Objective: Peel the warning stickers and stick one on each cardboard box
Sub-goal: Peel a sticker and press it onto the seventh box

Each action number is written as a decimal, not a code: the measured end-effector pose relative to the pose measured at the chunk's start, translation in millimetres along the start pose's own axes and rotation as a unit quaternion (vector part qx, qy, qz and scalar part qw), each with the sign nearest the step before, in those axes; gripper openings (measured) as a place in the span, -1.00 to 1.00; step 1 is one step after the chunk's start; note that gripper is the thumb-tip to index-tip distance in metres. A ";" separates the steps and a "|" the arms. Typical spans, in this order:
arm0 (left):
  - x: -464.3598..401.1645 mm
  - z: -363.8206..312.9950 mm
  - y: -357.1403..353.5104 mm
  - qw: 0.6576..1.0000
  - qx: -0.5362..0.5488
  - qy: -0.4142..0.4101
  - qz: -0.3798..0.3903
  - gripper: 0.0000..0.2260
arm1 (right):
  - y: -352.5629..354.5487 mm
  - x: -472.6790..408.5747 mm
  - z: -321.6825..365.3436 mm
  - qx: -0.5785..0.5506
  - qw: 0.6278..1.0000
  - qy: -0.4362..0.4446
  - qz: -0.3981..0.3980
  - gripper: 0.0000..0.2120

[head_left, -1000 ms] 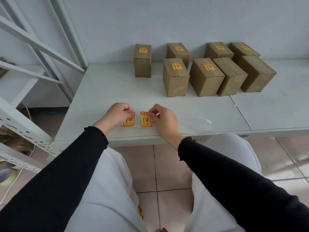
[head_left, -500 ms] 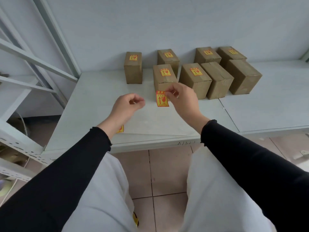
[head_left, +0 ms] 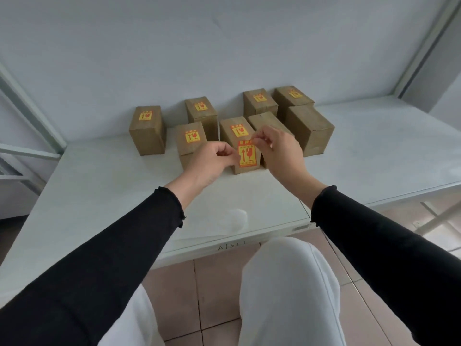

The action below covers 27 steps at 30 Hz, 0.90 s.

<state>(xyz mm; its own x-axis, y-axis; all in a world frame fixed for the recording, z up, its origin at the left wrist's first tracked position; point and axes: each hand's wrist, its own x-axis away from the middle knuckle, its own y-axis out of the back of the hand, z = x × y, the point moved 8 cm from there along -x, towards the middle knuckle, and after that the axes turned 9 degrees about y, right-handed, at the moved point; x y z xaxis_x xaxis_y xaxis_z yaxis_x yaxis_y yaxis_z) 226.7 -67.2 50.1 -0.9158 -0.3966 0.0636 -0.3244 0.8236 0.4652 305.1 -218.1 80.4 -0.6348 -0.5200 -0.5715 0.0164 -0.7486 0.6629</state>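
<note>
Several brown cardboard boxes stand at the back of the white table. Most carry a yellow-and-red warning sticker on top; two on the right, one box and another box, show bare tops. My right hand pinches the top corner of a peeled warning sticker, which hangs in the air in front of the middle front box. My left hand is loosely curled beside the sticker's left edge, and nothing shows in it.
The translucent backing sheet lies on the table near its front edge, partly under my left arm. A slanted metal shelf frame rises on the left. A wall stands close behind the boxes. Tiled floor shows below.
Both hands rose from the backing sheet and moved forward toward the boxes. My right hand peeled one sticker off and carries it; the view tilted toward the boxes.
</note>
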 end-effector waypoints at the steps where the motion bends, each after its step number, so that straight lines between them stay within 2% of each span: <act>1: -7.3 -4.2 -7.7 1.000 -0.009 0.005 0.002 -0.93 | 2.7 -2.9 -9.8 -0.002 1.000 -0.005 0.000 -0.89; 5: -43.7 -27.9 -33.5 1.000 -0.011 0.008 0.003 -0.89 | 10.7 -27.6 -47.1 0.003 1.000 -0.007 0.014 -0.87; 9: -90.2 -46.3 -50.2 0.999 0.000 0.032 -0.001 -0.89 | 14.9 -63.7 -85.1 0.013 0.999 -0.016 0.037 -0.93; 14: -138.1 -48.3 -62.8 0.998 -0.023 0.051 -0.024 -0.91 | 4.3 -97.2 -125.9 0.017 0.996 -0.070 0.049 -0.91; 20: -162.6 -31.4 -70.5 0.996 -0.055 0.063 -0.030 -0.90 | -15.5 -106.6 -143.4 0.036 0.992 -0.083 0.086 -0.88; 23: -166.1 -25.9 -72.3 0.994 -0.084 0.067 -0.033 -0.95 | -20.7 -106.0 -148.0 0.043 0.992 -0.081 0.085 -0.88; 27: -170.4 -23.0 -71.6 0.986 -0.142 0.063 -0.057 -0.88 | -25.4 -105.8 -152.8 0.045 0.993 -0.076 0.076 -0.89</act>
<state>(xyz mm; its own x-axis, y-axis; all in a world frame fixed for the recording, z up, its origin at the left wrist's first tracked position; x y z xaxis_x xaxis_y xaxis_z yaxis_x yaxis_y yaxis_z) 411.4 -67.9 26.3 -0.8346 -0.5423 0.0963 -0.3290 0.6311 0.7025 489.9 -207.0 50.1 -0.7396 -0.5509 -0.3867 0.0553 -0.6224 0.7807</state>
